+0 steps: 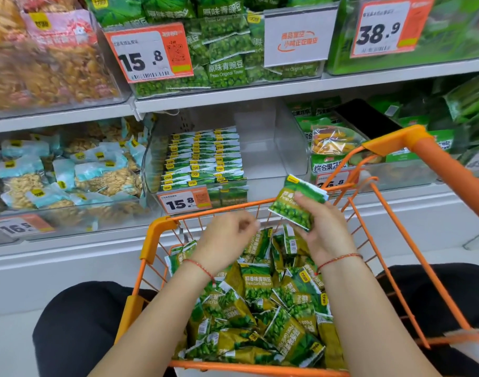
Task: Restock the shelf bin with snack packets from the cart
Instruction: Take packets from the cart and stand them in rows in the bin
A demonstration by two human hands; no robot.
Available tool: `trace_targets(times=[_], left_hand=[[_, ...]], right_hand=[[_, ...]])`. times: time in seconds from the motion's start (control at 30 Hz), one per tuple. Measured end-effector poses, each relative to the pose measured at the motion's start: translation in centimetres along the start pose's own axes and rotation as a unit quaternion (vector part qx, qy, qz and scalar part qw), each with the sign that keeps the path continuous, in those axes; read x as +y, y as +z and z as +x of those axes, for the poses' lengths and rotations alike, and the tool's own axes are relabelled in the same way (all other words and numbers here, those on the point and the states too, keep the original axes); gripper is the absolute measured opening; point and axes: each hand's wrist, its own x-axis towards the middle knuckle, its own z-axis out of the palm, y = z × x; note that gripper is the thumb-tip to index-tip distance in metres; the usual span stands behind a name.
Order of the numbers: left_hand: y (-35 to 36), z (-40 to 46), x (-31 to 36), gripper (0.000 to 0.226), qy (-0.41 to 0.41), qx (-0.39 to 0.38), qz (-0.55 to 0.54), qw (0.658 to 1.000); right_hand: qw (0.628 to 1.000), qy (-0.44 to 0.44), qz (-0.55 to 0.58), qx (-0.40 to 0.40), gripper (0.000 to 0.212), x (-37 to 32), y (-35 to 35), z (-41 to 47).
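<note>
My right hand (324, 227) grips a small stack of green pea snack packets (298, 202) above the far rim of the orange cart (162, 227). My left hand (227, 238) hovers over the cart with its fingers curled; I see nothing in it. The cart is filled with several loose green packets (260, 308) labelled Peas Garlic Flavor. Beyond the cart, the clear shelf bin (276, 148) holds neat rows of the same packets (205, 156) on its left side, while its right side is bare.
The cart's orange handle (434, 159) rises at the right. Neighbouring bins hold blue-packed snacks (69, 170) at the left and mixed chips (333, 142) at the right. An upper shelf carries green pea packets (227, 50) and price tags. My dark-clad knees flank the cart.
</note>
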Motion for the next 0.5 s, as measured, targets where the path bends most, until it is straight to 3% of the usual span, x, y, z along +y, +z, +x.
trace_targets(times=[0.1, 0.17, 0.23, 0.33, 0.43, 0.5], left_hand=[[1.3, -0.9, -0.2, 0.026, 0.029, -0.231, 0.136, 0.963], [2.4, -1.3, 0.1, 0.032, 0.031, -0.307, 0.141, 0.941], [3.7, -1.1, 0.5, 0.038, 0.037, -0.31, 0.15, 0.938], [5.7, -0.4, 1.1, 0.042, 0.038, -0.292, 0.15, 0.944], [7.0, 0.1, 1.5, 0.041, 0.016, -0.325, 0.085, 0.942], [7.2, 0.0, 1.6, 0.035, 0.022, -0.322, 0.052, 0.945]], right_hand=[[0.998, -0.01, 0.037, 0.047, 0.039, -0.2, -0.3, 0.5], [0.997, -0.012, 0.052, 0.06, 0.052, -0.1, -0.3, 0.6], [0.995, -0.015, 0.068, 0.076, 0.059, -0.2, -0.5, 0.7], [0.994, -0.015, 0.078, 0.08, 0.041, -0.6, -0.6, 0.6], [0.995, -0.011, 0.063, 0.074, 0.039, -0.5, -0.7, 0.5], [0.996, -0.001, 0.054, 0.071, 0.024, -0.3, -0.8, 0.6]])
